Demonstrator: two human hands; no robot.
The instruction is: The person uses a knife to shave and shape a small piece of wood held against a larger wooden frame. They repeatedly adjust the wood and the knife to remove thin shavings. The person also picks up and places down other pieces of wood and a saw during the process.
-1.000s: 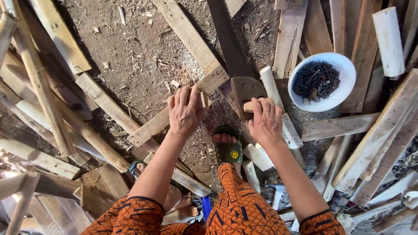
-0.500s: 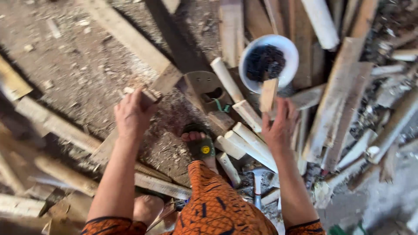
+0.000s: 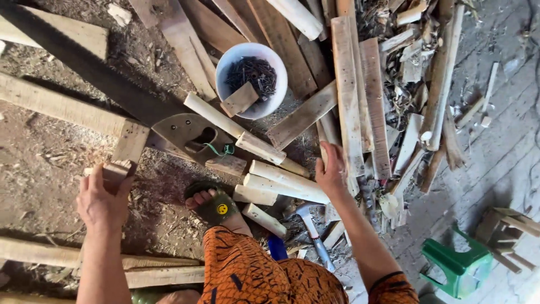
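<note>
My left hand (image 3: 103, 201) grips the near end of a short wooden plank (image 3: 130, 143) that lies on the dirt floor. Just right of that plank lies a handsaw (image 3: 191, 135), its dark blade running up to the left. My right hand (image 3: 332, 171) holds nothing; its fingers are apart and rest on a pile of pale round wooden sticks (image 3: 287, 180), beside long flat boards (image 3: 349, 101). A small wooden block (image 3: 239, 99) lies tilted on the rim of a white bowl (image 3: 227, 59) that holds dark nails. My foot in a green sandal (image 3: 216, 207) is between the hands.
A hammer (image 3: 310, 228) lies on the ground near my right forearm. Scrap boards and offcuts (image 3: 416, 84) are heaped at the upper right. A green plastic stool (image 3: 458, 266) and a small wooden frame (image 3: 506, 228) stand on the plank floor at the lower right.
My right hand let go of the small wooden block, which now lies on the bowl, and dropped down onto the round sticks. The view swung right. My left hand stayed on the plank.
</note>
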